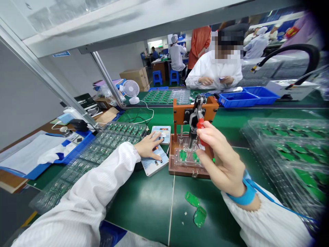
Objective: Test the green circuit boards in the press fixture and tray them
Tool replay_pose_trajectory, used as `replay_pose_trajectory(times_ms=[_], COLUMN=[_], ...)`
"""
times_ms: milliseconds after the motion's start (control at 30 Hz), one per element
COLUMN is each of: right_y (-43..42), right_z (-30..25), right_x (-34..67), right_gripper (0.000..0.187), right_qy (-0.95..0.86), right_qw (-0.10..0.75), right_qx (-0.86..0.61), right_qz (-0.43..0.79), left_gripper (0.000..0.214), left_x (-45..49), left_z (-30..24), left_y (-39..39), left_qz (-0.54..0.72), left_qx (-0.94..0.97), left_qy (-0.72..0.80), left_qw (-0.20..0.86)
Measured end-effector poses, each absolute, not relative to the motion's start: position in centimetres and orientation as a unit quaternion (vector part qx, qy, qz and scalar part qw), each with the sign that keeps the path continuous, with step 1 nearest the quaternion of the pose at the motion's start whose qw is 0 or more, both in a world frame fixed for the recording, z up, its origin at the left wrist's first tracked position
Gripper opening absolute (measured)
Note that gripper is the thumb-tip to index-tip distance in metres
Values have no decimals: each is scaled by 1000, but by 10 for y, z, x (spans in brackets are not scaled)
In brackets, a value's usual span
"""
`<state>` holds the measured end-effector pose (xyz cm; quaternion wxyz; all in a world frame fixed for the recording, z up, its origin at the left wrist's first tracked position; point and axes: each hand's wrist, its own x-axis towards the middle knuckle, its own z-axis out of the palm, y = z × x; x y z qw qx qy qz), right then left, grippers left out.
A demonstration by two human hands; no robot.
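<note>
Boards [183, 155] already sit in the jig [180, 117], loose boards [199, 216] remaining outside, left hand [147, 147] splayed empty over the meters [152, 166], right hand [225, 164] half-curled at the red handle [200, 124], grip unclear.

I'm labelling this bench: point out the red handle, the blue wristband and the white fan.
Red handle [200, 124]: head view, upper grip.
Blue wristband [243, 194]: head view, strap middle.
White fan [131, 88]: head view, grille centre.

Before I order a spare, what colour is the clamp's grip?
The grip is red, seen best in the head view.
</note>
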<state>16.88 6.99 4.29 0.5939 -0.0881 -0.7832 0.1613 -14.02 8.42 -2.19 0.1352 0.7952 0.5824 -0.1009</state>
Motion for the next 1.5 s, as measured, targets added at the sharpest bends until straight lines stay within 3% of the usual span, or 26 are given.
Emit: replay_pose_trajectory(times_ms=[900, 1500], right_y=[68, 67], right_z=[39, 39], right_x=[166, 166], right_gripper=[68, 66], right_qy=[-782, -781], right_qw=[595, 596], right_qx=[-109, -111], right_qz=[150, 150], left_gripper=[129, 125], left_x=[-159, -154], left_z=[-21, -21], left_y=[79, 83], left_qz=[-96, -102], left_qx=[778, 795], left_qy=[589, 576], left_qw=[195, 158])
